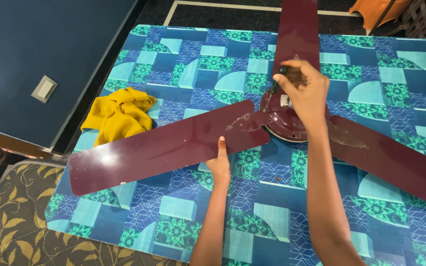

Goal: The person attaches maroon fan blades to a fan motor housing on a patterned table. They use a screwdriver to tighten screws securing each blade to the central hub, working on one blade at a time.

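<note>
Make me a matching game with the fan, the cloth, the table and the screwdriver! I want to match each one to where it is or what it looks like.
Things:
1. fan blade
2. cloth
3. table
4. screwdriver

Matches:
A. crumpled and yellow, near the table's left edge
B. held in the right hand over the fan's middle
C. dark maroon, pressed down by the left hand
D. covered in a blue and green flower pattern

Right pairs: 1-C, 2-A, 3-D, 4-B
</note>
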